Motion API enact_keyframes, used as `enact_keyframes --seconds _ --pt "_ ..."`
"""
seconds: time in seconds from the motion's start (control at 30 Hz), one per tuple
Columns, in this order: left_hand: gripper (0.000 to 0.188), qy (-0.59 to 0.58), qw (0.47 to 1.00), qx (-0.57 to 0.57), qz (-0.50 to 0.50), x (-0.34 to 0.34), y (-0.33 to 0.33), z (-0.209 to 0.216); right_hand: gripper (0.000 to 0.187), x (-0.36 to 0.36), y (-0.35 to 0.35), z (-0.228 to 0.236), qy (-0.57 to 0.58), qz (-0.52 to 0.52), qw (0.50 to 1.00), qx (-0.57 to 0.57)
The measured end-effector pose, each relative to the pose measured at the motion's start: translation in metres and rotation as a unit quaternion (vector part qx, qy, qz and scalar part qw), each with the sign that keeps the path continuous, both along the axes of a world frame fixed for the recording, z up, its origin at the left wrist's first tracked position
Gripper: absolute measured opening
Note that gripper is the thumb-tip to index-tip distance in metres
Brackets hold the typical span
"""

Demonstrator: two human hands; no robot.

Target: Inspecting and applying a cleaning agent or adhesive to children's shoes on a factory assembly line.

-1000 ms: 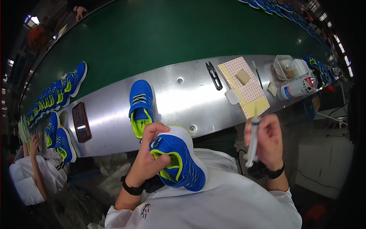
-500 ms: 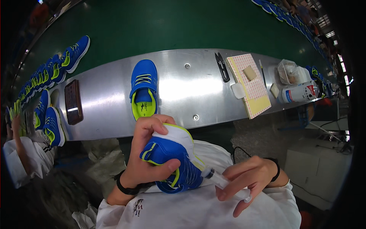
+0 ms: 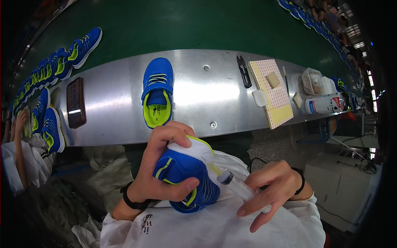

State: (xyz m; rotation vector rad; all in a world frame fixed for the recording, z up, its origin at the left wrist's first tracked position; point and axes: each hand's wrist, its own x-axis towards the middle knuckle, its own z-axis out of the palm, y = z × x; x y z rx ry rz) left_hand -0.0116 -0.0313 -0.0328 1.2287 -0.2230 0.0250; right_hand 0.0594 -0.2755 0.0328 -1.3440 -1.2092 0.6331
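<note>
My left hand [image 3: 165, 165] is closed around a blue sneaker [image 3: 194, 173] with a white sole and lime trim, tilted on its side in front of my shirt. Its fingers press the sole, and the thumb lies by the shoe's opening. In my right hand [image 3: 273, 186] is a clear syringe [image 3: 240, 188], its narrow tip against the edge between sole and upper. A matching sneaker [image 3: 158, 93] rests upright on the metal bench just beyond my left hand, toe pointing away.
On the metal bench [image 3: 115, 111] lie a phone [image 3: 76, 103], thread snips [image 3: 244, 72], a patterned pad [image 3: 271, 89] with a beige block [image 3: 272, 80], and a white can [image 3: 324, 104]. More blue sneakers [image 3: 84, 47] line the left side. Another person's arm [image 3: 20, 149] shows at far left.
My view has shifted slightly. The sneaker in my left hand has turned a little, and the syringe still meets its sole edge, now a bit higher in the picture.
</note>
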Motion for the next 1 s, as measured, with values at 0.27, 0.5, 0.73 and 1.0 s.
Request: enact_keyframes --seconds 0.27,0.5,0.73,1.0 --pt "0.061 0.014 1.0 -0.003 0.003 -0.0005 -0.0002 0.0027 0.034 0.0003 0.0041 -0.0035 -0.007 -0.013 0.999 0.029" --pt "0.061 0.021 1.0 0.0 0.001 -0.0005 -0.0013 0.0032 0.03 0.0022 0.0084 -0.0049 -0.025 -0.009 0.999 0.037" --pt "0.061 0.005 1.0 0.014 -0.001 0.0001 -0.0012 0.0037 0.028 0.0036 0.0077 -0.0055 -0.037 -0.01 0.998 0.043" --pt "0.061 0.008 1.0 0.005 0.002 -0.0002 -0.0024 0.0027 0.025 0.0021 0.003 -0.0086 -0.074 -0.009 0.996 0.044"
